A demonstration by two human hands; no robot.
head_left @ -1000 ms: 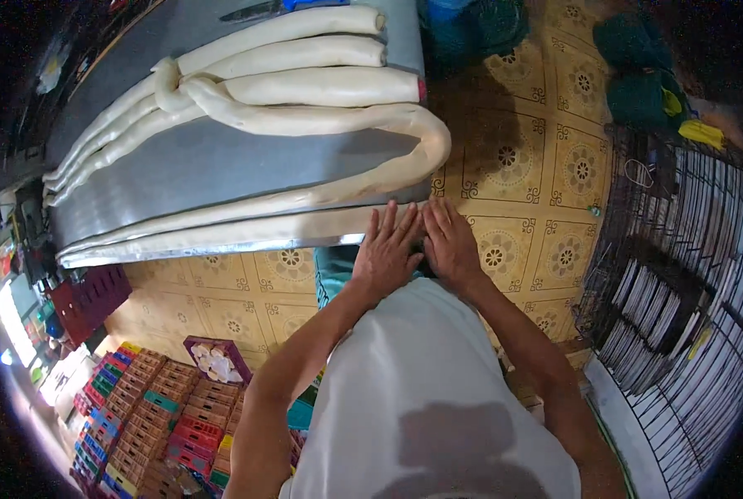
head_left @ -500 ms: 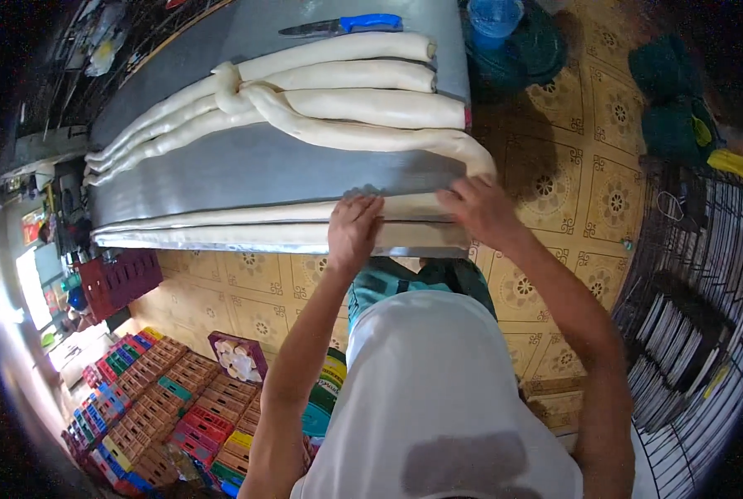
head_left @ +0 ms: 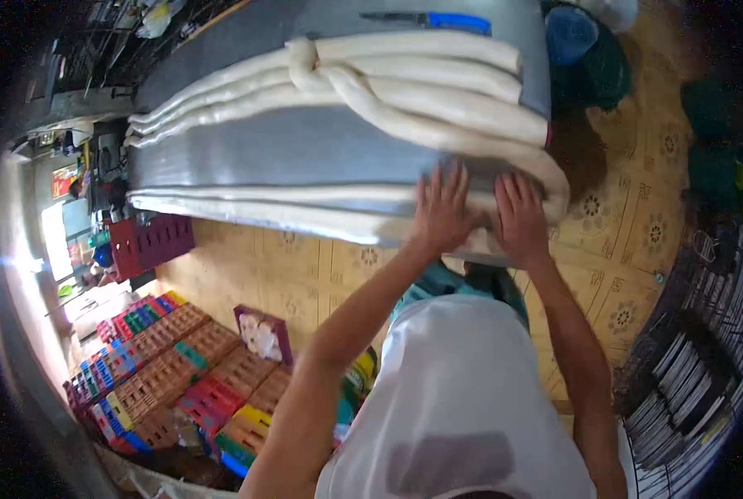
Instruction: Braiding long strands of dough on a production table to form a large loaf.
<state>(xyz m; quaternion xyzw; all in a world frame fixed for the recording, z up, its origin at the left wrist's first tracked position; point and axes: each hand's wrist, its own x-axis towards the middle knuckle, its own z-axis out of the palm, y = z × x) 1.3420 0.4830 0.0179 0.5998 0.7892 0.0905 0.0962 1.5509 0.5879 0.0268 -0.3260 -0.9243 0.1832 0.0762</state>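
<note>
While two near dough ropes [head_left: 321, 218] are being covered at their right part by the left hand [head_left: 445, 218] and the right hand [head_left: 521, 223], their long axis is being kept left to right along the table [head_left: 305, 150]. The right hand is being held nearer to the dough bend [head_left: 559, 190]. Fingers [head_left: 438, 190] are being held extended, with nothing visibly being clasped. Compared with the earlier frame, the hands are being placed closer together.

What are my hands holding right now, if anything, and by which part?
Nothing looks gripped: the left hand and right hand lie open over the bent dough rope, near its bend at the table's right end.
</note>
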